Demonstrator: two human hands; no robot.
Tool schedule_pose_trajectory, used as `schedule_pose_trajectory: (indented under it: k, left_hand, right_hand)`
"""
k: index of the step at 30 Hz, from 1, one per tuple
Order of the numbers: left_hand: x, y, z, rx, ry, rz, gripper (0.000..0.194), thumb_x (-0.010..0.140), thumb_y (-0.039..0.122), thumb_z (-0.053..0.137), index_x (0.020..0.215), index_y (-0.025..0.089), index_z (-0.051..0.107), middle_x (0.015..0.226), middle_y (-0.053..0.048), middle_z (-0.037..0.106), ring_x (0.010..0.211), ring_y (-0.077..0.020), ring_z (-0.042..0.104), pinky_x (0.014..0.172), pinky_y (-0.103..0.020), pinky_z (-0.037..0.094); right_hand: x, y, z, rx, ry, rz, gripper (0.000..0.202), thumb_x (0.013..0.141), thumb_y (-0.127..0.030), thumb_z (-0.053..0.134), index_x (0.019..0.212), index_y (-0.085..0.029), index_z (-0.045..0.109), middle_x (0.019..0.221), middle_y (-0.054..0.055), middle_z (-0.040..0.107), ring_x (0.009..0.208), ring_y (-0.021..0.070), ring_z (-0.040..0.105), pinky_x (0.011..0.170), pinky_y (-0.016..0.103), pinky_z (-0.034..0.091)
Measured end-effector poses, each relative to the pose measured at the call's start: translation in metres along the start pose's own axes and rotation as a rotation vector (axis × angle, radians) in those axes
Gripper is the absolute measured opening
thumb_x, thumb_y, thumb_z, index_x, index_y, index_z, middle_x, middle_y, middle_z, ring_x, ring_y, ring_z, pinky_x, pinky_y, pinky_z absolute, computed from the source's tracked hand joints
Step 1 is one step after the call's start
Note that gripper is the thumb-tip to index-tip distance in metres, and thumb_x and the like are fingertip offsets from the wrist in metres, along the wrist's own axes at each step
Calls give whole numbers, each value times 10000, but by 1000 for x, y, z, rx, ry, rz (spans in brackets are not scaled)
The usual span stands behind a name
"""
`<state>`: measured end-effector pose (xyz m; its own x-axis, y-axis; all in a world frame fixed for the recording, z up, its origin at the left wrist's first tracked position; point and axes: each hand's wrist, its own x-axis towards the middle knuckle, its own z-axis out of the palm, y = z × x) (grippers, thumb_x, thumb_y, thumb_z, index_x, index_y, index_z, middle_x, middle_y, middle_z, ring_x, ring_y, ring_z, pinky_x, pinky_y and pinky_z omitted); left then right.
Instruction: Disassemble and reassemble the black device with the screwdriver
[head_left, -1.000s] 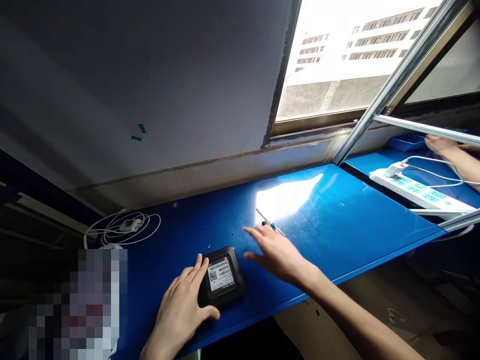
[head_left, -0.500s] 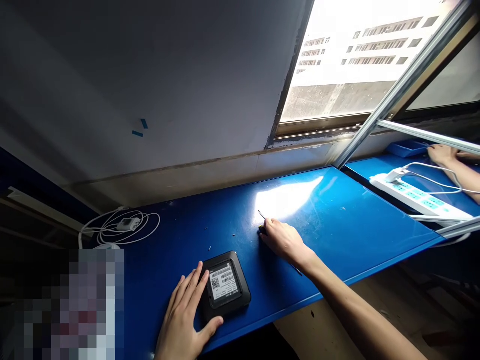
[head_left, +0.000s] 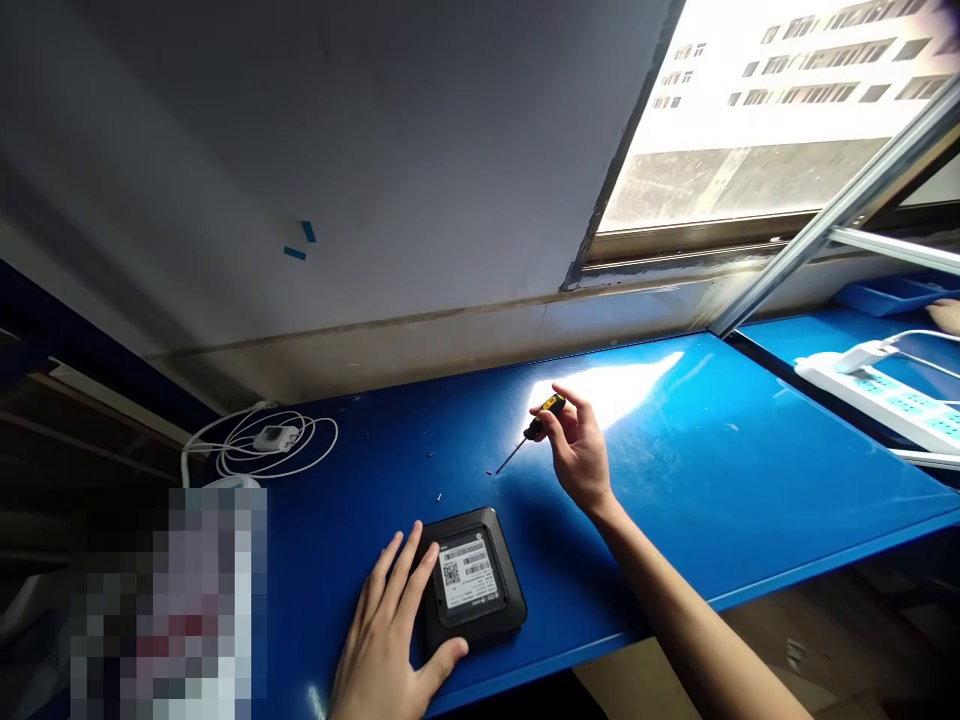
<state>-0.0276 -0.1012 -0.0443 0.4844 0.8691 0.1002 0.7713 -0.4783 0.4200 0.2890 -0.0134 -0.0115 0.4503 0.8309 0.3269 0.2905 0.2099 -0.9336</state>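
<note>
My right hand (head_left: 576,445) grips a screwdriver (head_left: 547,411) by its black and yellow handle. The thin shaft slants down to the left, its tip close beside a tiny screw (head_left: 489,472) on the blue table. Two more small screws, one of them silver (head_left: 439,497), lie to the left of it. With fingers spread, my left hand (head_left: 397,620) rests against the left side of a flat black square device (head_left: 510,590). A white label (head_left: 469,573) with barcodes and a QR code faces up on the device.
A coiled white cable with an adapter (head_left: 276,438) lies at the table's left. A metal frame bar (head_left: 817,230) and a white power strip (head_left: 874,395) stand at the right. Beyond is a blue tray (head_left: 889,295) with another person's hand (head_left: 945,315) at it.
My right hand has turned and lifted the screwdriver, so its shaft now points down-left toward a screw. My left hand stays on the device. The view has shifted a little.
</note>
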Motion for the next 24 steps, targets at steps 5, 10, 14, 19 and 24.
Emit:
schedule_pose_trajectory:
  k: [5,10,14,19,24]
  left_hand:
    - [0,2,0,28,25,23,801,900,346,675,1612,350,308,1697,-19,337,1518,-359,369,1133,-531,489]
    - [2,2,-1,40,21,34,775,906,346,648,1605,339,313,1693,-22,342,1515,-351,377,1126,-543,492]
    - [2,2,-1,46,31,41,778,898,347,650,1605,329,324,1686,-27,359,1501,-357,398,1121,-534,498]
    - [1,0,0,34,39,45,778,901,365,666,1602,340,328,1685,-28,360,1501,-356,395,1130,-530,486]
    - [1,-1,0,35,25,42,768,921,375,673,1604,337,322,1692,-36,344,1503,-363,388,1141,-547,475]
  right_hand:
    - [0,11,3,34,4,16,511,965,-541,632,1368,-249,516,998,52,746,751,190,728,715,381,637]
    - [1,11,4,68,15,35,503,965,-516,646,1373,-250,517,1022,58,754,783,194,731,745,386,633]
    - [1,10,3,112,27,58,492,953,-509,672,1349,-252,534,1013,48,754,748,178,718,735,373,624]
    - [-1,6,2,203,-2,120,470,947,-511,682,1318,-256,545,933,18,751,647,149,679,670,343,607]
    - [-9,4,7,277,-98,196,439,939,-518,687,1282,-264,580,873,-1,738,578,132,637,587,312,565]
